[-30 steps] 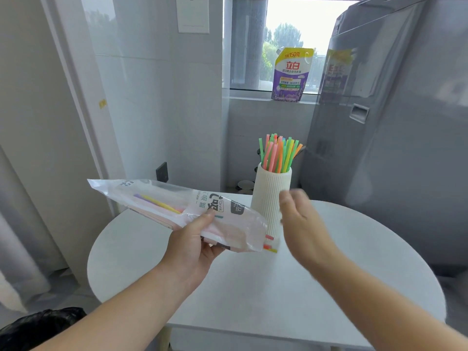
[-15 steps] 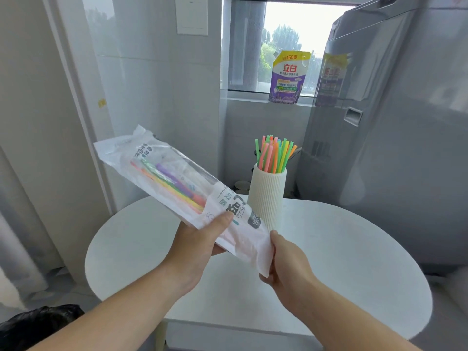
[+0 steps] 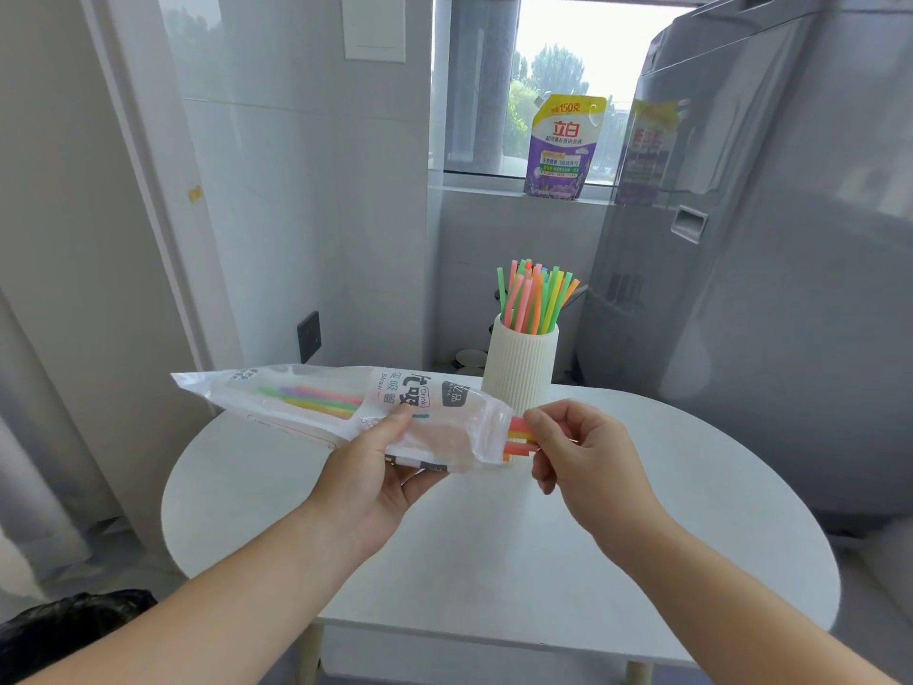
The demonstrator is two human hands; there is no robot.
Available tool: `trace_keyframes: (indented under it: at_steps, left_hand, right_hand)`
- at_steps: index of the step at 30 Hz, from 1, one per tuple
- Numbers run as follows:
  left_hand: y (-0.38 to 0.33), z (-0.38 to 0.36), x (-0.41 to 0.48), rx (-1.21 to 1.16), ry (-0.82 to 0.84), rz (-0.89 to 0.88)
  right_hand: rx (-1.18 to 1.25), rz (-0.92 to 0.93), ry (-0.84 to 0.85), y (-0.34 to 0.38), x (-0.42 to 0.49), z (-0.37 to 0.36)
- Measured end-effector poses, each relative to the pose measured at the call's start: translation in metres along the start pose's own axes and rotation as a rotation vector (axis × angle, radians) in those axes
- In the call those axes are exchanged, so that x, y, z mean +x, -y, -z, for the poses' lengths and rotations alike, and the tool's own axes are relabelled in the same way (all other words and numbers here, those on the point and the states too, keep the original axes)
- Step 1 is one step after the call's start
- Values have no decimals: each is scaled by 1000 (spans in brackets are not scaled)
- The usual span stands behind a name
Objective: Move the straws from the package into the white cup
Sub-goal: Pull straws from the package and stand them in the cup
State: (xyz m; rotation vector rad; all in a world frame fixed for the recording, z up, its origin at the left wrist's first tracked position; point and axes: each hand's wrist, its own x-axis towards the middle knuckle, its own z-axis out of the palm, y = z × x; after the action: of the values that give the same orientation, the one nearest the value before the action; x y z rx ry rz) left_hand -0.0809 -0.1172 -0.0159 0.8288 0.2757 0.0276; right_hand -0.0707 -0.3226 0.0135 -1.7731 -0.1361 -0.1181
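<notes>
While the package (image 3: 316, 402) is held level above the table (image 3: 642, 536), it is gripped near its open end by the left hand (image 3: 375, 467), the thumb laid across the printed label and the fingers curled beneath. Coloured straws (image 3: 518, 432) are seen poking out of that open end, and their tips are pinched by the curled fingers of the right hand (image 3: 588, 462). More straws are seen through the clear plastic. Just behind the 2 hands, the white cup (image 3: 521, 373) is stood upright on the table, with a bunch of straws placed in it. A purple detergent pouch (image 3: 565, 145) is propped on the window sill.
</notes>
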Motion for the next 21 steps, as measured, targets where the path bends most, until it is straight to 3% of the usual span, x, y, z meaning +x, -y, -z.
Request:
trace_keyframes:
  at_steps: [5, 13, 21]
  left_hand:
    - [0, 0, 2, -10, -7, -8]
    - [-2, 0, 2, -33, 1, -36]
    - [-1, 1, 1, -38, 14, -35]
  right_hand:
    - [60, -9, 128, 0, 2, 5]
    - [321, -193, 99, -2, 11, 21]
    - [390, -253, 224, -10, 10, 22]
